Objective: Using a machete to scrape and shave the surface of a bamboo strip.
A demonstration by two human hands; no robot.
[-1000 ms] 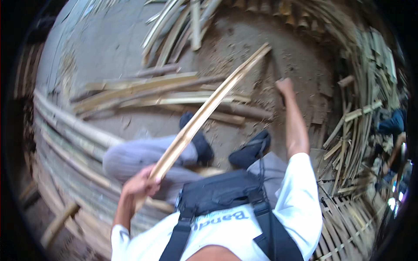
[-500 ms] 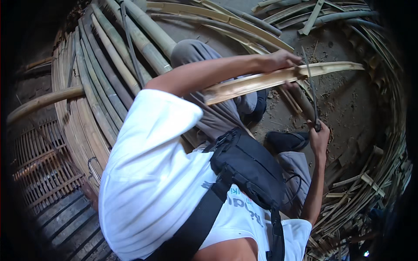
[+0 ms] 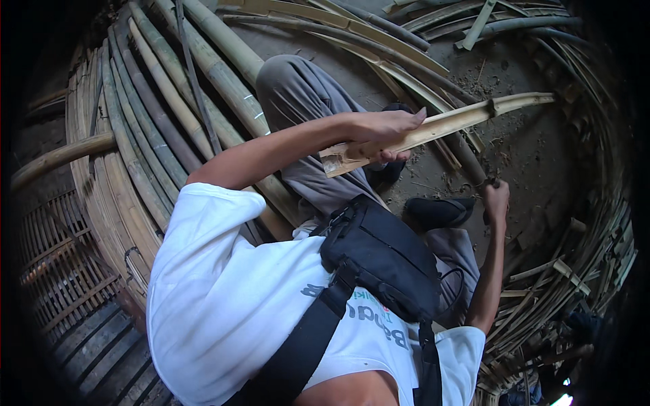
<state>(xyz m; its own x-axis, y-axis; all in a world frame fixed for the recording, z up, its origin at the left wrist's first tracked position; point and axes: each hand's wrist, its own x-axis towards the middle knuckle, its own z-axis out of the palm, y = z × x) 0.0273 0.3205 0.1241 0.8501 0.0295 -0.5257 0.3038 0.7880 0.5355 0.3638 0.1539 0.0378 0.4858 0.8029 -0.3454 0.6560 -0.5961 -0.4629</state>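
My left hand [image 3: 387, 130] is wrapped round a split bamboo strip [image 3: 460, 123] close to its near end. The pale inner face of the strip is turned up, and it slants away to the far right, with a node ridge near its far end. Lower on the right, my right hand [image 3: 496, 201] is closed on the dark handle of a knife [image 3: 492, 183]; its blade hardly shows now. The knife is apart from the strip. A dark round bamboo piece [image 3: 467, 159] lies under the strip, reaching toward my right hand.
Several whole bamboo poles [image 3: 203, 68] lie along the left beside my bent knee. Split strips [image 3: 365, 30] lie ahead, and a curved heap of thin slats [image 3: 569, 284] lines the right. Shavings [image 3: 423, 183] litter the floor. A black bag [image 3: 382, 254] hangs at my front.
My left hand has slid back along the strip toward its near end. My right hand has drawn the knife away from the strip, where its blade stood across it before.
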